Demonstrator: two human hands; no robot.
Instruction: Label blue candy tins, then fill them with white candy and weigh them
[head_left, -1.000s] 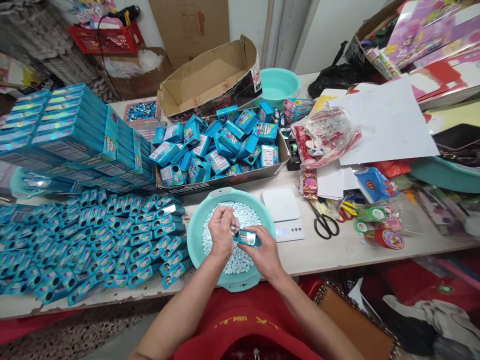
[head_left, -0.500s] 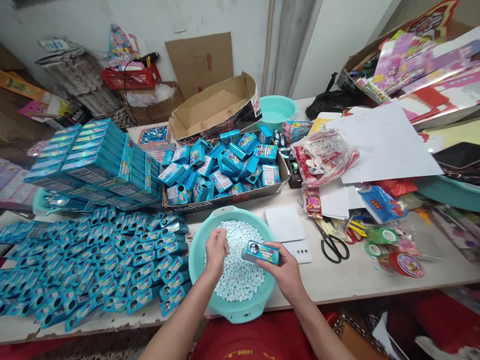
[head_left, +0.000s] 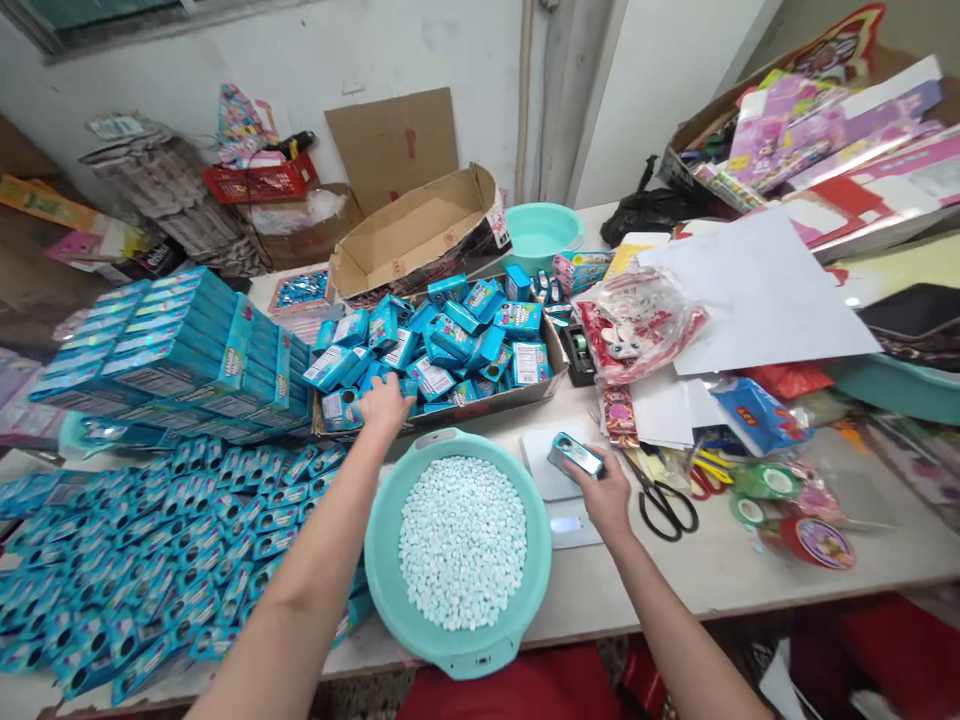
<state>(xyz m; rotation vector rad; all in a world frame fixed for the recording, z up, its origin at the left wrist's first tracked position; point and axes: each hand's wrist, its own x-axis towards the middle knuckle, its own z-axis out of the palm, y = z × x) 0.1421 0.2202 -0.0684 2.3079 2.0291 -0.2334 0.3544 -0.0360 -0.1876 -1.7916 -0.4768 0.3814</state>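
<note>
My right hand (head_left: 607, 490) grips a small blue candy box (head_left: 576, 455) with a round hole in its top. It holds the box just over the white digital scale (head_left: 568, 525), whose display is lit. My left hand (head_left: 385, 405) reaches to the near left corner of a cardboard carton (head_left: 480, 403) heaped with blue boxes (head_left: 454, 335). Its fingertips are at the boxes, partly hidden and blurred, so its grip cannot be made out. Between my arms stands a turquoise basin (head_left: 382, 560) of small pale blue candies (head_left: 465, 540).
Many blue boxes (head_left: 150, 540) with holes stand packed at the left, before a stack of blue display packs (head_left: 180, 350). Black scissors (head_left: 664, 510), tape rolls (head_left: 776, 482) and plastic bags (head_left: 645, 320) lie at the right. An empty carton (head_left: 416, 235) stands behind.
My left hand has gone from above the candies up to the carton of boxes. My right hand has carried its box from the basin right to the scale. The scale display now glows.
</note>
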